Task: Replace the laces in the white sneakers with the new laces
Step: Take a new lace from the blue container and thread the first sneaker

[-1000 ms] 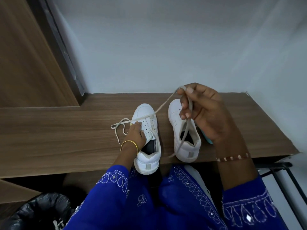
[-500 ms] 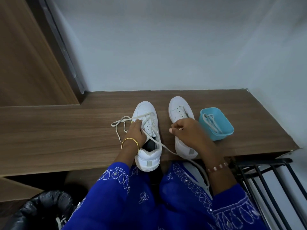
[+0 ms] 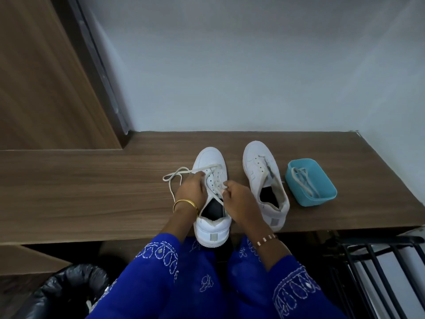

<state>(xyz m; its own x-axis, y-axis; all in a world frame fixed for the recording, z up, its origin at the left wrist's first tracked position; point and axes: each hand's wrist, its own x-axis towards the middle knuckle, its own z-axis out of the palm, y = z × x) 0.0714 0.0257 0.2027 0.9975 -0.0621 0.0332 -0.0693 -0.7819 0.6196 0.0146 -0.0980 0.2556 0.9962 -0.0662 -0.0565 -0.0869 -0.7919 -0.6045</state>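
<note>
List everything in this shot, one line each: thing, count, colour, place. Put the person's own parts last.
left sneaker: 1, white, on the shelf, partly laced, heel over the front edge
right sneaker: 1, white, beside it, no lace visible in its eyelets
lace: 1, off-white, in the left sneaker, loose end looped on the shelf
tub: 1, light blue, right of the sneakers
spare lace: 1, off-white, inside the tub
shelf: 1, brown wood grain, against the wall
bin bag: 1, black, bottom left
rack: 1, black metal, bottom right
left hand: on the left sneaker, pinching the lace
right hand: pinches the lace
</note>
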